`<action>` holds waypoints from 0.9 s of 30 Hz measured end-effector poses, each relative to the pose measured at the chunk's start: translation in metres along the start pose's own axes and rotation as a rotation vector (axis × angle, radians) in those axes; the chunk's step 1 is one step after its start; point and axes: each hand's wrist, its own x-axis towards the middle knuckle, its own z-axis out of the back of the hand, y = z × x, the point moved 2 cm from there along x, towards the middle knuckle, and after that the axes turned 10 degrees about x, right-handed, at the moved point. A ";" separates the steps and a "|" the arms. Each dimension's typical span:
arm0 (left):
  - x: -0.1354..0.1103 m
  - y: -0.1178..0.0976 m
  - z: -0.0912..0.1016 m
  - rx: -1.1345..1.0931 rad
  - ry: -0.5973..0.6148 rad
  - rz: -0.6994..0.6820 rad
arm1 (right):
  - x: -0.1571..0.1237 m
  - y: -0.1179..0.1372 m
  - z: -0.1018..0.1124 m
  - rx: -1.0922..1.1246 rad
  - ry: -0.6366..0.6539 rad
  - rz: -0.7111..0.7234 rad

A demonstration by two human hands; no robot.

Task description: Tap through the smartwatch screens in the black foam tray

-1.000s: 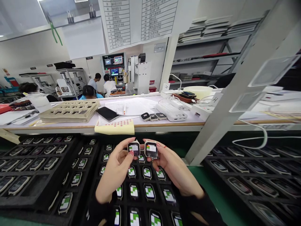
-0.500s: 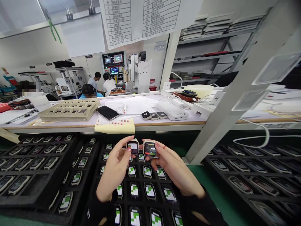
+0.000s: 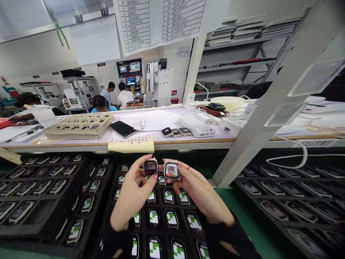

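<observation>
My left hand (image 3: 132, 196) pinches a small smartwatch body (image 3: 150, 167) with a dark screen showing a red band. Right beside it, my right hand (image 3: 201, 196) grips a second smartwatch body (image 3: 171, 169) whose screen shows red and green. Both are held up side by side above a black foam tray (image 3: 126, 223) filled with several watch bodies, their screens lit with green and white squares. Both wrists wear black sleeves.
More black trays of watches lie at left (image 3: 40, 187) and right (image 3: 291, 201). A shelf edge ahead carries a yellow sticker sheet (image 3: 131, 145), a phone (image 3: 123, 128), beige trays (image 3: 81, 126) and chargers. A slanted metal post (image 3: 269, 108) rises at right. People work in the background.
Both held watch screens changed from green-white patterns to darker red-tinted displays. My left thumb shifted below its watch. The hands stayed almost in place.
</observation>
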 end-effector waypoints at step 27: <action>0.002 0.000 -0.002 0.029 -0.034 -0.015 | 0.000 0.003 0.002 -0.054 0.024 0.024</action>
